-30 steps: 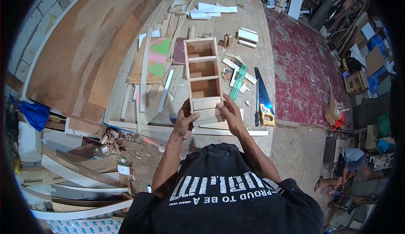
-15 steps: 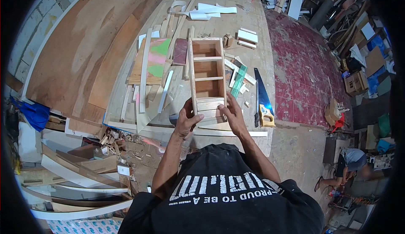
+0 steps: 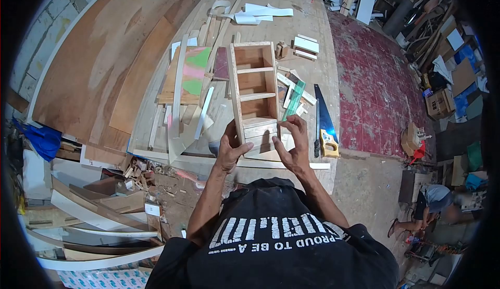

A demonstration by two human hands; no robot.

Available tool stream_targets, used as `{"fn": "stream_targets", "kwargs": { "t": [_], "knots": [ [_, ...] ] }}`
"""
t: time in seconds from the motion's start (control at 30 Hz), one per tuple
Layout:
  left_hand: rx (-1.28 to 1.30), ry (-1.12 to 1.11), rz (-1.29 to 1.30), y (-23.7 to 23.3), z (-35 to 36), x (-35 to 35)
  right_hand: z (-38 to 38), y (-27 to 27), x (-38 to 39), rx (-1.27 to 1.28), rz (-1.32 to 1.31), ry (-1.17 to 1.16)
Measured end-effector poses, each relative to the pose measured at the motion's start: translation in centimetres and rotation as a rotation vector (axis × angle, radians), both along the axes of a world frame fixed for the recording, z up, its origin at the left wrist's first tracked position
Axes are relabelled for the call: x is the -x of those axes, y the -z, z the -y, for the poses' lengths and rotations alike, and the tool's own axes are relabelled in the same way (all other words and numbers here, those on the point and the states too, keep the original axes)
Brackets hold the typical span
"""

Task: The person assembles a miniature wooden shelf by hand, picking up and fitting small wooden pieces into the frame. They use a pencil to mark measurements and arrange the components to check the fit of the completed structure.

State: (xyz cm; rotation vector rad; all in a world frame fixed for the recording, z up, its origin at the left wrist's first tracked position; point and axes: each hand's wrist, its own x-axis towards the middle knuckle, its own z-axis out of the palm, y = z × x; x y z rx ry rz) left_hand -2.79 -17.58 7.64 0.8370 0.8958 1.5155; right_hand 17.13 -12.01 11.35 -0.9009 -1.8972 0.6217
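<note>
Workbench [image 3: 317, 75] is running long and away from the person; its near edge is lying just below the hands and its right edge is dropping to a red floor [image 3: 375, 86]. Open room is sitting mostly at the right, over the floor and in a bare band of bench top beyond a handsaw [image 3: 324, 125]. The left side is crowding in: loose wood strips [image 3: 179, 88], a green and pink board [image 3: 194, 70], then big plywood sheets [image 3: 99, 65] leaning against a block wall. White offcuts [image 3: 260, 12] are lying at the far end, small blocks [image 3: 305, 44] near the right edge. A green strip [image 3: 294, 99] is lying between the saw and the wooden shelf [image 3: 253, 83]. The shelf is lying lengthwise over the middle of the bench, open compartments facing up, slatted end toward the person; whether its far end is resting on the bench I cannot tell. Left hand [image 3: 229, 151] is clenching the lower left corner, thumb over the front, fingers tucked behind. Right hand [image 3: 293, 144] is bracketing the lower right corner, fingers [image 3: 298, 122] loosely spread and uncurled, tips touching the right side, thumb near the bottom slat; not a closed grip. Another person [image 3: 432, 205] is crouching on the floor, well apart at far right.
</note>
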Motion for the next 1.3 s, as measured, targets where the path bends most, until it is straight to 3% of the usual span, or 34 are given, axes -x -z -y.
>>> {"fn": "stream_targets", "kwargs": {
  "t": [0.1, 0.17, 0.2, 0.43, 0.63, 0.73, 1.03, 1.3],
  "knots": [
    [-0.063, -0.024, -0.054, -0.8, -0.1, 0.1, 0.8, 0.1, 0.4, 0.166, -0.130, 0.026],
    [-0.106, -0.039, -0.102, -1.5, -0.1, 0.3, 0.9, 0.1, 0.6, 0.640, -0.465, -0.153],
    [-0.140, -0.028, -0.096, -2.1, -0.1, 0.3, 0.8, -0.3, 0.4, 0.693, -0.476, -0.239],
    [-0.195, 0.071, -0.016, -3.4, -0.2, 0.8, 0.0, -0.9, 0.6, 0.665, -0.425, -0.311],
    [-0.192, 0.029, -0.040, -4.1, 0.0, 0.2, 0.3, -0.4, 1.1, 0.648, -0.458, -0.329],
    [-0.218, 0.019, -0.029, -4.4, 0.0, 0.1, 0.2, 0.3, 1.1, 0.801, -0.646, -0.330],
    [-0.135, -0.029, 0.077, -3.8, -0.3, -0.1, -0.1, -0.6, 0.9, 0.696, -0.543, -0.308],
    [-0.050, -0.051, 0.068, -3.4, -0.7, -0.9, -0.4, -0.3, 0.8, 0.806, -0.448, -0.207]
  ]
}}
